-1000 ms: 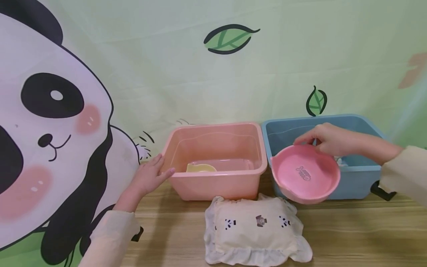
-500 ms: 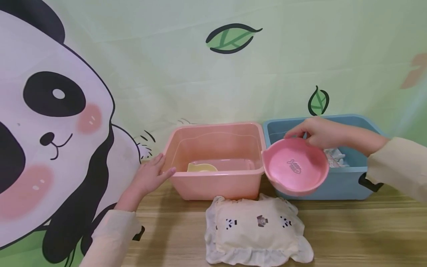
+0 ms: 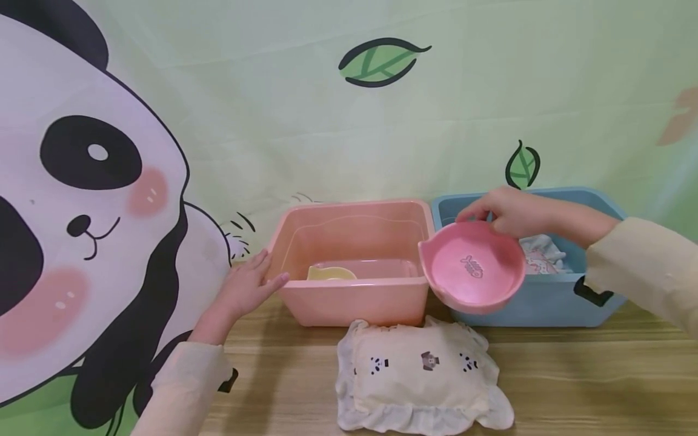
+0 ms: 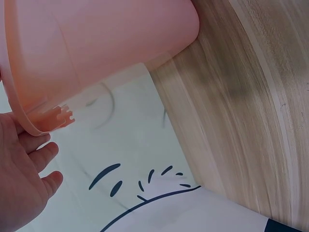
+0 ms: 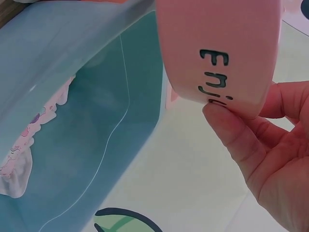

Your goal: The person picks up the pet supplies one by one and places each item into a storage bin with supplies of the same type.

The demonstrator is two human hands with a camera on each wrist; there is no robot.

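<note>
My right hand (image 3: 509, 211) pinches the upper rim of a pink cat-eared pet bowl (image 3: 463, 272) with a fishbone mark inside. The bowl is tilted toward me, in front of where the pink and blue bins meet. In the right wrist view, the bowl's outer wall (image 5: 219, 48) carries dark lettering beside the thumb. My left hand (image 3: 245, 290) rests on the left rim of the pink bin (image 3: 354, 303), fingers fairly straight. The left wrist view has the fingertips (image 4: 46, 153) at that rim. A yellow item (image 3: 331, 274) lies inside the pink bin, its lower part hidden.
To the right stands the blue bin (image 3: 537, 303), with a white ruffled, printed cloth item (image 3: 542, 254) inside. A ruffled cream pillow (image 3: 420, 381) with animal prints lies on the wooden table (image 3: 589, 375) in front. A panda-printed backdrop (image 3: 262, 121) hangs behind.
My right hand has carried the pink pet bowl left and slightly up, toward the pink bin, revealing more of the cloth item in the blue bin. The left hand stays put.
</note>
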